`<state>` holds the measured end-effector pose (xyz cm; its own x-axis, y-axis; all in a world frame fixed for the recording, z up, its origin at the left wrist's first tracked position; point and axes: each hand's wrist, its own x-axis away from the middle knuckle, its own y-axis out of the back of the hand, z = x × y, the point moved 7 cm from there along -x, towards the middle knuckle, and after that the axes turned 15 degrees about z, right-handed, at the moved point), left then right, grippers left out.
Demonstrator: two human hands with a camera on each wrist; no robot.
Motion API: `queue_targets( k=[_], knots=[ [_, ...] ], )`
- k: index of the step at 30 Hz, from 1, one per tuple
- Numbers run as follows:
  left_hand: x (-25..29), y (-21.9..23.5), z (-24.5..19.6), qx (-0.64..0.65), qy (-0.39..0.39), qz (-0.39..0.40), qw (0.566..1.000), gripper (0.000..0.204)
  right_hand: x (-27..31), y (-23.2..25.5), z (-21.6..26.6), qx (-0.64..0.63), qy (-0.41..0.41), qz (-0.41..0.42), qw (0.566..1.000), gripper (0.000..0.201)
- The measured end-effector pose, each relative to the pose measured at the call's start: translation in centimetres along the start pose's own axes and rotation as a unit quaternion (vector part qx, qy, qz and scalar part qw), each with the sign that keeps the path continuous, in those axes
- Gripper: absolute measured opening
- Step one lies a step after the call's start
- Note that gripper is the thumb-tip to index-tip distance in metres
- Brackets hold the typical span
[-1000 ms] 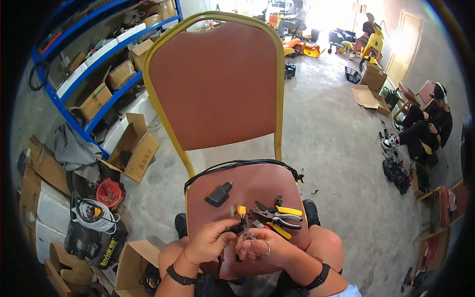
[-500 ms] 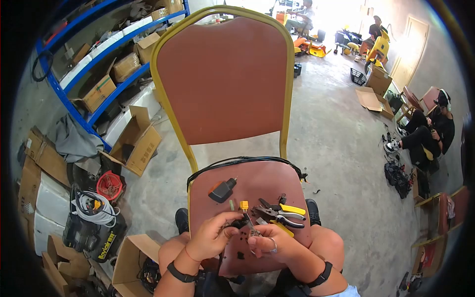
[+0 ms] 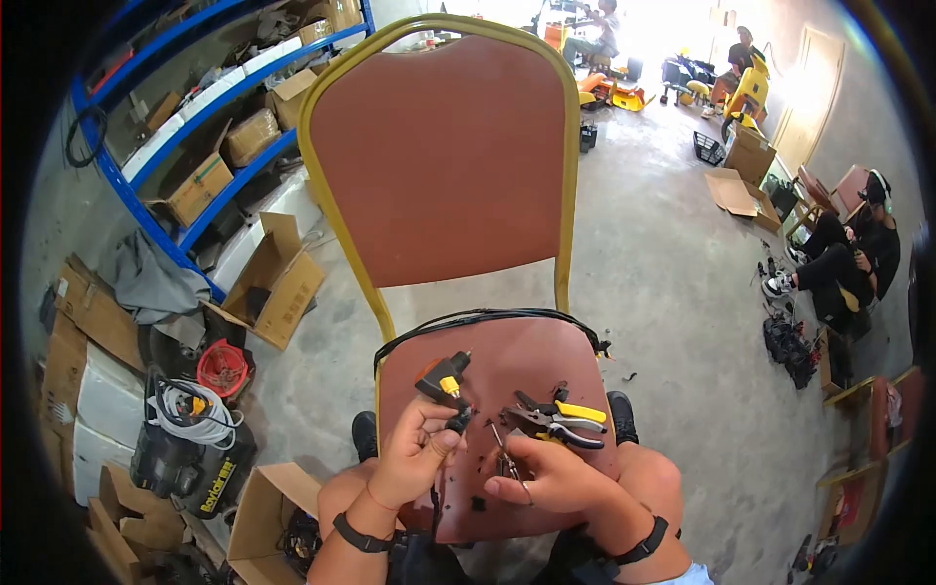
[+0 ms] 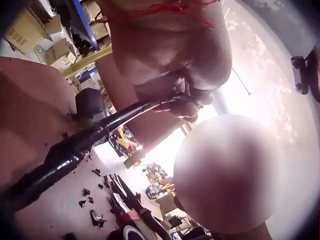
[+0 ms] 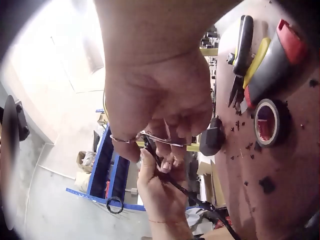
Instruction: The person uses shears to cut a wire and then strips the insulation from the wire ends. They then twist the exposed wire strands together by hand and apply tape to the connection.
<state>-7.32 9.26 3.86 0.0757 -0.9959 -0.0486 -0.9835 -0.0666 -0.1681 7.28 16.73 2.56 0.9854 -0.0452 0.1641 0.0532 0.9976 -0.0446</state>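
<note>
Over the chair seat (image 3: 507,351), my left hand (image 3: 414,463) pinches a black taped cable (image 4: 105,127) near a yellow connector (image 3: 449,385). The connector points up and away, overlapping a black-and-orange block (image 3: 429,373) with a short tip. My right hand (image 3: 556,476) holds small metal scissors (image 3: 500,439), a finger through a thin loop, with the blades pointing toward the left hand. Beside the right hand lie pliers (image 3: 575,429) with yellow and grey handles. In the right wrist view, a roll of black tape (image 5: 285,122) and a red-and-black cutter (image 5: 272,70) lie on the seat.
Black scraps (image 5: 267,185) dot the seat, and a black cable bundle (image 3: 478,317) lies along its back edge. The chair's backrest (image 3: 439,166) rises beyond. Open cardboard boxes (image 3: 283,283) and blue shelving (image 3: 195,224) stand left; a seated person (image 3: 858,249) is at right.
My hands have drawn apart, the left carrying the connector slightly up and left and tilting it. The scissors now stand apart from the cable end.
</note>
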Motion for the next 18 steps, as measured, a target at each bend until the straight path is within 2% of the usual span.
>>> queue_targets(
  k=[2,5,11,15,18],
  knots=[
    [0.0,-0.3,0.1,-0.003,0.000,0.009,1.000,0.029,0.3,0.2,2.4,0.134,-0.053,-0.003,0.990,0.040],
    [0.0,-0.5,0.7,-0.015,0.010,0.020,1.000,0.027,0.2,0.2,2.8,0.189,-0.032,-0.030,0.981,0.038],
    [0.0,-1.2,1.0,-0.035,0.020,0.036,0.999,0.023,0.6,0.4,3.6,0.264,0.012,-0.111,0.958,0.035],
    [0.2,-1.1,1.2,-0.037,0.034,0.032,0.998,0.024,0.6,0.4,3.6,0.284,-0.021,-0.105,0.953,0.036],
    [0.1,-1.2,0.8,-0.097,0.028,0.012,0.995,0.025,0.8,0.6,3.3,0.286,-0.059,-0.095,0.952,0.038]
  ],
)
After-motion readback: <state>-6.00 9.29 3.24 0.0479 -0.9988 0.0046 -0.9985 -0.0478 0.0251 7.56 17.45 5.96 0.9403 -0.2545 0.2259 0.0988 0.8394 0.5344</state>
